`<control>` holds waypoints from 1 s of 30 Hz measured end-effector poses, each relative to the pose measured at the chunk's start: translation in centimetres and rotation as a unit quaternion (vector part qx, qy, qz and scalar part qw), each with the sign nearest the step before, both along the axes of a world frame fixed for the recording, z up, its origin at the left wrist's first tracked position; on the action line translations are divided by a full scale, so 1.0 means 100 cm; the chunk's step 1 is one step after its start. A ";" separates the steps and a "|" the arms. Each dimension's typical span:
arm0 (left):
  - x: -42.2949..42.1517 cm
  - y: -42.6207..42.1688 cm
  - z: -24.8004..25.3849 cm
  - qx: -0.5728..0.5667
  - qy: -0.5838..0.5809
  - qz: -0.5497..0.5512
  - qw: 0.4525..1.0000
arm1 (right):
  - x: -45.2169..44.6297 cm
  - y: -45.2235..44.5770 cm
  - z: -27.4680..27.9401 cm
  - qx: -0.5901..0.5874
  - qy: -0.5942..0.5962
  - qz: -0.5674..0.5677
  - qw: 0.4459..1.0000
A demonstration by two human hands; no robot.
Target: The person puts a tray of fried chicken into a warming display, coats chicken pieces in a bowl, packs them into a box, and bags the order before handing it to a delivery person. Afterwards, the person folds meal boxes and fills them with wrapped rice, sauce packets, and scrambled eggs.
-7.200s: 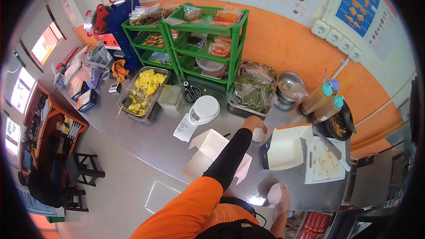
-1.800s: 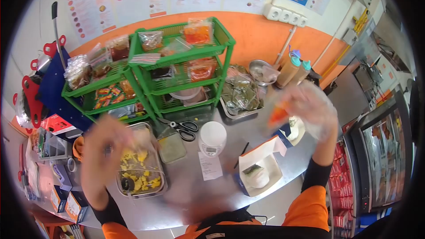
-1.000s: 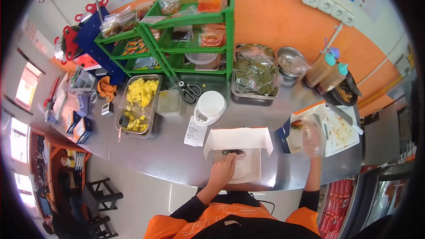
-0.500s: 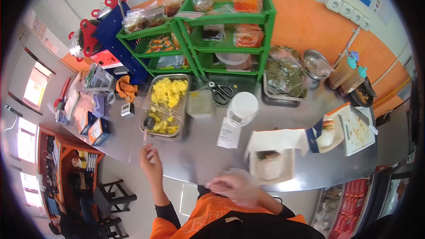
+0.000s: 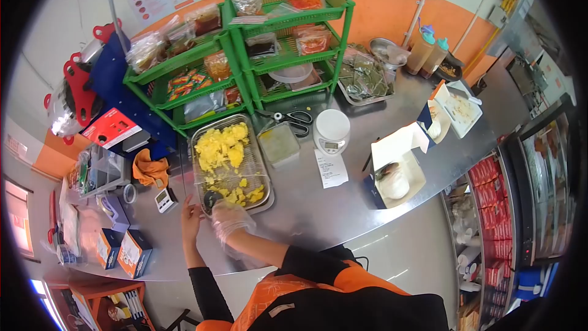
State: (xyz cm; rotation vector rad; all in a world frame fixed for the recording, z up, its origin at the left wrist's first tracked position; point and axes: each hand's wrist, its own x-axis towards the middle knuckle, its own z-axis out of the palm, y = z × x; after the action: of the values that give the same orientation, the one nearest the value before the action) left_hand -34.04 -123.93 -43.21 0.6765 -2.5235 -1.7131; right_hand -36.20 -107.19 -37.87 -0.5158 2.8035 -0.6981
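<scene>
My left hand (image 5: 191, 219) is bare, its fingers apart, beside the lower left corner of a metal tray (image 5: 267, 191) of yellow food (image 5: 222, 146). My right hand (image 5: 229, 220), in a clear plastic glove, is at the tray's near edge, against the black end of a utensil (image 5: 212, 198); its fingers are hard to make out and the utensil's handle is hidden. Farther right, an open box (image 5: 416, 175) holds a white rounded portion (image 5: 395, 185) with a dark item beside it. Behind it stands another open box (image 5: 442, 110) with food inside.
A white scale (image 5: 332, 129) stands above a paper receipt (image 5: 331, 168). Scissors (image 5: 293, 120) and a square container (image 5: 278, 144) lie right of the tray. Green racks (image 5: 288, 61) of bagged goods stand behind. Farther right are a tray of leaf-wrapped packets (image 5: 365, 76), bottles (image 5: 422, 52) and a cutting board (image 5: 462, 113).
My right hand has moved left from over my lap to the tray's near edge. My left hand remains near the tray's corner. The view has turned, with both boxes still open on the right.
</scene>
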 end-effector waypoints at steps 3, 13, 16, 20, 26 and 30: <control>-0.006 -0.014 -0.015 0.028 0.049 -0.043 0.997 | -0.002 0.008 0.001 -0.006 -0.003 0.020 1.000; -0.013 -0.003 -0.010 0.002 0.080 -0.063 0.995 | -0.050 -0.004 -0.036 0.095 0.118 -0.001 0.988; -0.011 0.003 -0.007 0.020 0.096 -0.049 0.994 | -0.049 -0.004 -0.008 0.057 0.024 -0.156 0.986; -0.011 0.006 0.000 0.035 0.072 -0.040 0.996 | -0.072 -0.003 -0.050 0.290 0.196 -0.006 0.937; -0.008 0.007 -0.002 0.058 0.085 -0.031 0.994 | -0.098 0.007 -0.023 0.316 -0.068 0.053 0.945; -0.007 0.001 -0.008 0.093 0.079 -0.024 0.992 | -0.041 0.006 0.050 0.149 -0.129 -0.037 0.980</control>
State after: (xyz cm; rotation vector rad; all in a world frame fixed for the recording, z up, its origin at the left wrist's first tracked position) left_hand -34.78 -123.79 -44.04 0.4675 -2.3147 -1.9515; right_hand -40.34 -106.61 -32.84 -0.2473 2.6246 -0.3200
